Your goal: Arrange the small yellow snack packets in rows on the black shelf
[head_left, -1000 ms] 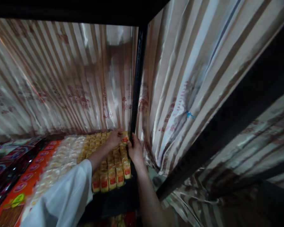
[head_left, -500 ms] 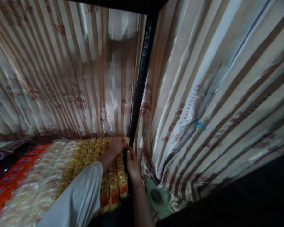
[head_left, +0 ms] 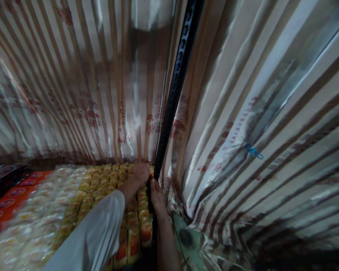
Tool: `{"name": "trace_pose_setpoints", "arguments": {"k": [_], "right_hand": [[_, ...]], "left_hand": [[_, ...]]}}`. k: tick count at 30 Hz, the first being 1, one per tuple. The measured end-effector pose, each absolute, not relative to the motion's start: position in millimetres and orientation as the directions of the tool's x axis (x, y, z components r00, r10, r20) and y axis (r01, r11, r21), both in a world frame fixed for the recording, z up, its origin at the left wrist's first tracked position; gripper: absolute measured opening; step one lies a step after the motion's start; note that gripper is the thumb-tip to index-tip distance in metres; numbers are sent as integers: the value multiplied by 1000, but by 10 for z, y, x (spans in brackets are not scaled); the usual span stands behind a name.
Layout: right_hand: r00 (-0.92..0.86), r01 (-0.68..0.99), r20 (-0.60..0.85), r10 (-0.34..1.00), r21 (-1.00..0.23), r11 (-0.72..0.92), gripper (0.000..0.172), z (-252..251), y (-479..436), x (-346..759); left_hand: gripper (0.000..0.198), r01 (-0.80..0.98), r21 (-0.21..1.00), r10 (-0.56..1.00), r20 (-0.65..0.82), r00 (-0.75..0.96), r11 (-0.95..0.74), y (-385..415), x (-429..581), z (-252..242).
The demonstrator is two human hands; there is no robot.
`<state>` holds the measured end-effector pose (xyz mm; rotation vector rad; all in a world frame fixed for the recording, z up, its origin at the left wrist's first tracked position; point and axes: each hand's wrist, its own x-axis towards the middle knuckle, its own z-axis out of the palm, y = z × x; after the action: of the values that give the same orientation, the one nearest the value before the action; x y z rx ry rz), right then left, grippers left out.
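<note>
Rows of small yellow-wrapped packets (head_left: 104,180) stand on the dark shelf, their contents too dim to make out. My left hand (head_left: 141,171), below a white sleeve, is at the back right end of these rows. Its fingers curl at a yellow packet (head_left: 151,171) there, partly hidden by the hand. Just right and nearer, my right hand (head_left: 158,196) lies along the outer edge of the last row, beside the foot of the black perforated post (head_left: 172,101). Its fingers are bent inward towards the same corner, and their tips are hidden.
Clear-wrapped pale packets (head_left: 39,210) fill rows to the left, beside an orange printed strip (head_left: 12,199). Striped plastic sheeting (head_left: 107,82) hangs behind and to the right, with a blue tie (head_left: 254,151). A greenish object (head_left: 188,237) lies low, right of my right forearm.
The view has shifted slightly, so the post and right sheeting lie further right. My left hand has moved a little at the back corner; my right hand stays by the post.
</note>
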<state>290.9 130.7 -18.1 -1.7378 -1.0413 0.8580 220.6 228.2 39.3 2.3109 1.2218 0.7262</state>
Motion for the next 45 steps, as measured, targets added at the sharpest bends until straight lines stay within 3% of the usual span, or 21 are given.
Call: {"name": "trace_pose_setpoints", "arguments": {"k": [3,7,9,14,24,29,34,38,41,45], "right_hand": [[425,299,-99,900,-923,-243,52,-180,1309,2917],[462,287,-28,886,-941,-179,52,-152,1312,2894],[478,290,-33,878,-937,-194,53,-127,1319,2878],[487,290,-66,871,-928,-233,53,-118,1326,2872],[539,255,16,842,-956,-145,47,-250,1333,2874],[583,202,33,812,-974,-106,47,-232,1274,2903],[637,150,112,762,-988,19,47,-65,995,2820],[665,131,206,718,-978,160,45,202,575,2585],[665,115,223,713,-974,197,38,347,115,2333],[532,103,196,823,-981,167,30,220,-624,1987]], "left_hand": [[13,650,532,833,248,494,-544,2294,2201,410],[16,753,273,801,202,563,-598,2301,2197,476],[18,762,209,790,175,587,-613,2300,2203,509],[23,789,130,799,125,588,-601,2290,2249,521],[24,806,128,816,114,567,-578,2245,2216,445],[34,756,204,778,271,567,-622,2109,2113,511],[26,713,284,763,342,548,-641,1680,1972,714],[25,614,526,808,373,457,-589,1010,1761,906],[24,430,715,822,378,427,-552,394,1483,933],[21,348,883,903,168,396,-316,-444,961,611]]}}
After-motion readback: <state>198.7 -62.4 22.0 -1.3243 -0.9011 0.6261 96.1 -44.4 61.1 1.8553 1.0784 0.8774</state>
